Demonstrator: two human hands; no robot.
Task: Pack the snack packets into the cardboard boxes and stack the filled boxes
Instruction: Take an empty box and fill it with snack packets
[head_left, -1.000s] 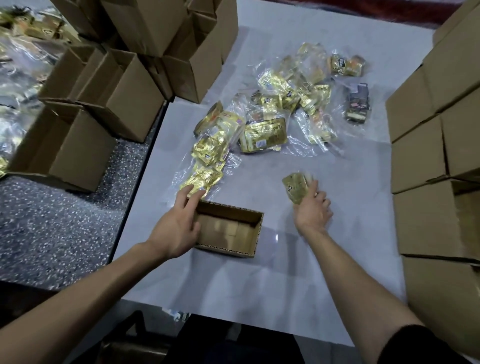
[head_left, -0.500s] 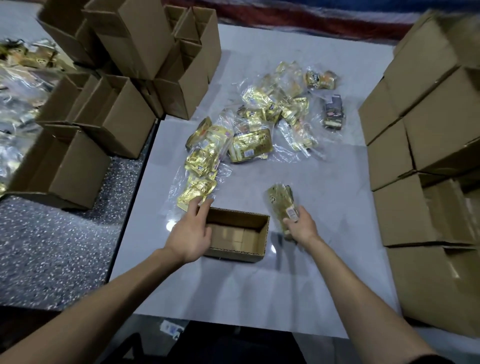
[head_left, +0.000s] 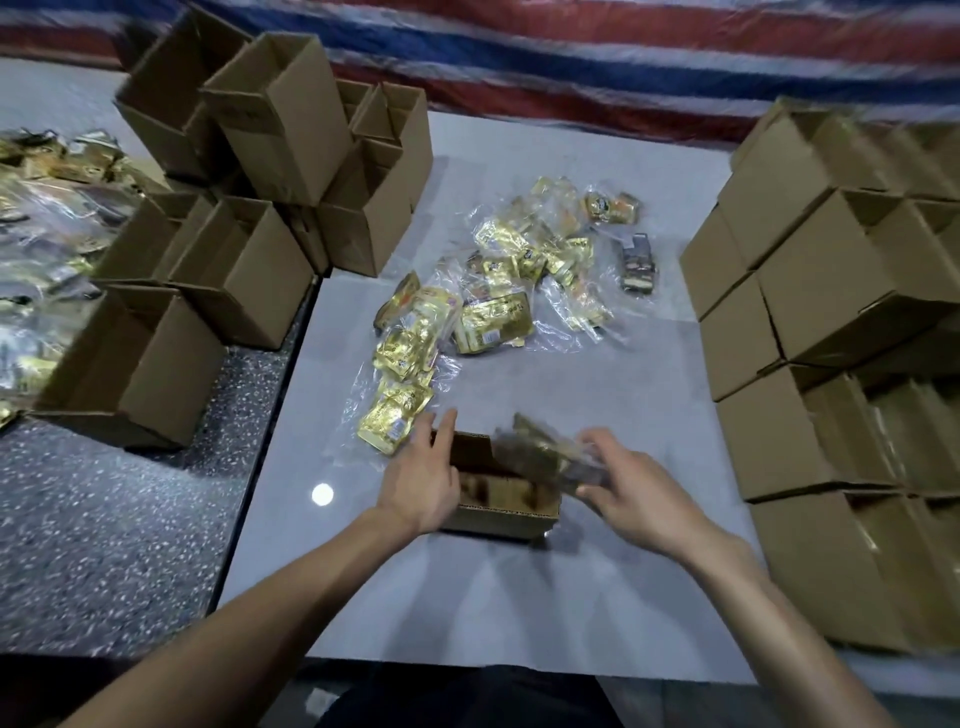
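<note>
A packet (head_left: 540, 454) is shown gripped at its near right end by the right hand (head_left: 639, 499), whose fingers are curled about it. The wrapper is blurred, so the exact pinch cannot be told. The packet is held tilted above the right half of the open box (head_left: 498, 514), with its long axis running from far left to near right, roughly along that of the box. The box mouth thus lies just below and to the left of the right fingers, so a short lowering leftward is judged to be what insertion requires. The left hand (head_left: 421, 478) is laid with straight fingers against the left end of the box, apparently steadying it. No packet can be made out inside. Loose packets (head_left: 467, 322) are seen farther off on the table (head_left: 519, 597), and stacked boxes (head_left: 810, 291) at the right.
</note>
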